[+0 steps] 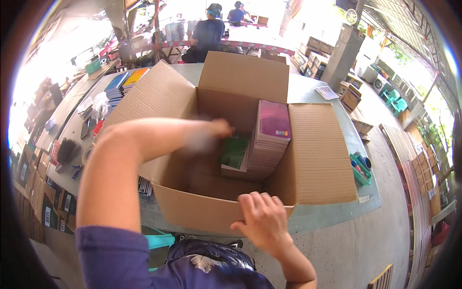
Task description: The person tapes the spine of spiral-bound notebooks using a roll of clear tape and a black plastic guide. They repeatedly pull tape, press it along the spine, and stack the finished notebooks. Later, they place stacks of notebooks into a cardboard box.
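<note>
An open cardboard box [243, 74] stands on the table before me with its flaps spread. Inside, a tall stack of notebooks with a purple cover on top [273, 120] fills the right side. Beside it lies a lower stack topped by a green spiral notebook [235, 153]. My left arm reaches over the box, and my left hand [220, 128] is by the far edge of the green notebook; motion blurs it, so its fingers and any contact are unclear. My right hand [263, 216] grips the near edge of the box, fingers curled over the rim and thumb outside.
Blue and yellow notebooks [127, 81] are stacked on the table [313, 212] at the left, near a dark brush [69, 151]. A green tray of small items [361, 168] sits at the right edge. Farther back, two people sit at a long table [255, 37]; a pillar [344, 53] stands at right.
</note>
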Demonstrator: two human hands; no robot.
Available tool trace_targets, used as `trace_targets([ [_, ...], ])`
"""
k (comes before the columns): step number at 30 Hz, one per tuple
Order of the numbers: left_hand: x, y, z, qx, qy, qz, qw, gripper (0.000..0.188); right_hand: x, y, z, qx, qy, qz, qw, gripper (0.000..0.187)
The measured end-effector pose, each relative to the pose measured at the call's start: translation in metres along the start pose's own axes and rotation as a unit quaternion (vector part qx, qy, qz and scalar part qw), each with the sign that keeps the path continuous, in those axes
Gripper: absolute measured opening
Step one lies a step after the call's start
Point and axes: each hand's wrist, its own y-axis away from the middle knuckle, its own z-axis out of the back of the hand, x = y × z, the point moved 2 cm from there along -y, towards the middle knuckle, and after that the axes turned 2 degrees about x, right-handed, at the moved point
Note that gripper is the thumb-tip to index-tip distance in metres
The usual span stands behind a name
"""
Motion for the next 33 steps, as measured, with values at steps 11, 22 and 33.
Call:
trace_targets([
  [11,-0.093,0.059,-0.089,0.224,0.760,0.062,0.607,0.059,-0.029,0.006,0.002,0.031,-0.002,0.006,1.000,0.048],
  [22,-0.113,0.066,-0.032,0.189,0.627,0.173,0.736,0.048,-0.033,0.001,-0.002,0.032,-0.006,0.031,0.999,0.048],
  [33,-0.093,0.043,-0.070,0.121,0.641,0.160,0.741,0.066,-0.032,0.002,-0.003,0.033,-0.001,0.035,0.999,0.049],
])
